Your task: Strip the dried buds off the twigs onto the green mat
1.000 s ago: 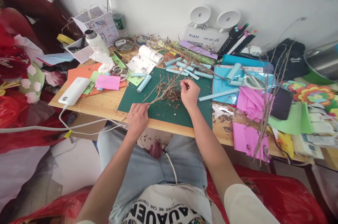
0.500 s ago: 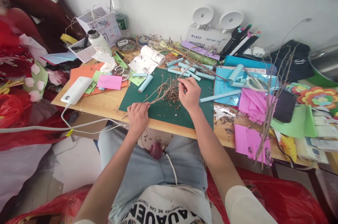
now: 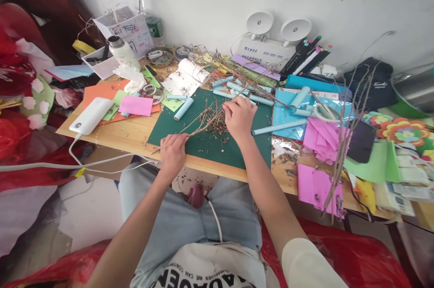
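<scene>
My left hand [image 3: 172,154] is closed around the lower ends of a thin, branching dry twig [image 3: 202,128] at the front edge of a green cutting mat [image 3: 169,129]. The twig slants up and right across the mat. At its upper part my right hand [image 3: 239,118] pinches with thumb and fingertips; the exact spot it grips is partly hidden by the fingers. Beneath and beside the twig lies a heap of dry brown leaf bits [image 3: 219,126]. Several light blue paper rolls [image 3: 183,109] lie along the mat's back and side.
Taller bare twigs [image 3: 339,161] lean at the right over pink paper [image 3: 318,186]. A white power bank [image 3: 91,116] and an open-mouthed bottle [image 3: 124,51] stand at left. Scissors [image 3: 325,113] lie on a blue folder [image 3: 283,109]. An emergency light [image 3: 266,50] is against the wall.
The view has shifted slightly. My left hand keeps its hold on the twig's lower end, and my right hand stays pinched at its upper part, with little movement.
</scene>
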Motion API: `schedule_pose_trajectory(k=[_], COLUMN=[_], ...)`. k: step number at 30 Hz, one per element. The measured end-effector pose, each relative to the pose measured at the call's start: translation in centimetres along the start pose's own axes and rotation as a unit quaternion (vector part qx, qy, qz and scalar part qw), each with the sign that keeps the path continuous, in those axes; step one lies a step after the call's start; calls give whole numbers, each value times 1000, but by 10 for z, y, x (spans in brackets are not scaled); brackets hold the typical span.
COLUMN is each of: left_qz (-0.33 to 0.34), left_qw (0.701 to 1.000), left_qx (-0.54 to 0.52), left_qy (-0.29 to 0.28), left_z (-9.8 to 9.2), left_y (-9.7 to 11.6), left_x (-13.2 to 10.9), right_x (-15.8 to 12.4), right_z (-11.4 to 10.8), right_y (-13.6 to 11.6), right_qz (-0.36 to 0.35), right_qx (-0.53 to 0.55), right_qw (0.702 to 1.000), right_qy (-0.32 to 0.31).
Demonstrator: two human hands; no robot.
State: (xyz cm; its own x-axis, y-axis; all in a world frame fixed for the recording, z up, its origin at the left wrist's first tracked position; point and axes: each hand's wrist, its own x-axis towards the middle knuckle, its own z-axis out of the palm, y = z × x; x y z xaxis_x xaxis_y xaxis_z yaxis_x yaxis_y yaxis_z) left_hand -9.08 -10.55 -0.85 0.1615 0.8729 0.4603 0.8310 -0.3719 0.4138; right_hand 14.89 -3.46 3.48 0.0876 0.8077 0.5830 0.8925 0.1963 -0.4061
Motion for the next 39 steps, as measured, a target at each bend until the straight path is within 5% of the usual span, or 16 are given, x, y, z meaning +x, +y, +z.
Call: schedule_pose_trajectory(k=[6, 13, 26, 34, 39], left_qz=[-5, -37, -34, -30, -34], left_qw=[1000, 999, 999, 999, 999], left_qx=[6, 22, 25, 25, 21], left_qy=[3, 9, -9, 5, 0], left_z=[0, 0, -1, -2, -1], left_y=[0, 1, 2, 5, 4], left_x=[0, 1, 3, 4, 3], right_x=[0, -8, 3, -1, -3], right_z=[-8, -22, -8, -2, 4], right_y=[9, 2, -8, -2, -2], right_qz=[19, -70, -54, -46, 19], right_qx=[10, 34, -71, -62, -63], right_qw=[998, 996, 987, 993, 998], right_qy=[56, -50, -132, -86, -17])
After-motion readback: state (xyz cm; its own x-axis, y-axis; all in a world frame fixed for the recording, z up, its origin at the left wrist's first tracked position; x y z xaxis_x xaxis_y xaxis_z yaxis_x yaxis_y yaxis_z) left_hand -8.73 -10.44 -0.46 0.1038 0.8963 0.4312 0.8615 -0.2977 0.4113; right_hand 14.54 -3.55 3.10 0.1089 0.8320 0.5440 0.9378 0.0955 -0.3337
